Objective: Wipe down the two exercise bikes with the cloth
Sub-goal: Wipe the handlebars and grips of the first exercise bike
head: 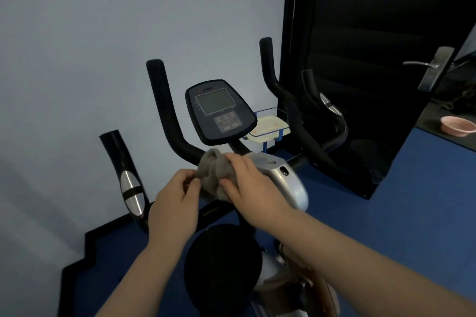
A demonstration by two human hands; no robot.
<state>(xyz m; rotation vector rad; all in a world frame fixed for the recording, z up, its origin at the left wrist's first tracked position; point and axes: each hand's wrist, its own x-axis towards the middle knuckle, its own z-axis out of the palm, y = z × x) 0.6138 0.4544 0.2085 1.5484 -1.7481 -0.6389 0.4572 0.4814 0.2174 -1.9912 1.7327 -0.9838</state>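
1. We see both hands crowded at the bike's neck: left hand [177,195] and right hand [253,188] meet on the grey cloth [215,175], just below the console [219,110].
2. Left handlebar [164,108] rises just left of the console; open gap between them.
3. Right handlebar [280,90] stands right of the console; a blue wire rack [270,123] fills the space behind that gap.
4. Silver housing [286,180] sits under the right hand, blocking passage downward there.
5. Black saddle [221,262] lies between our forearms.
6. Left side handle [126,175] stands near the wall [103,33]; narrow room beyond it.
7. Dark door [373,59] closes off the right rear; blue floor [399,213] to the right lies open.
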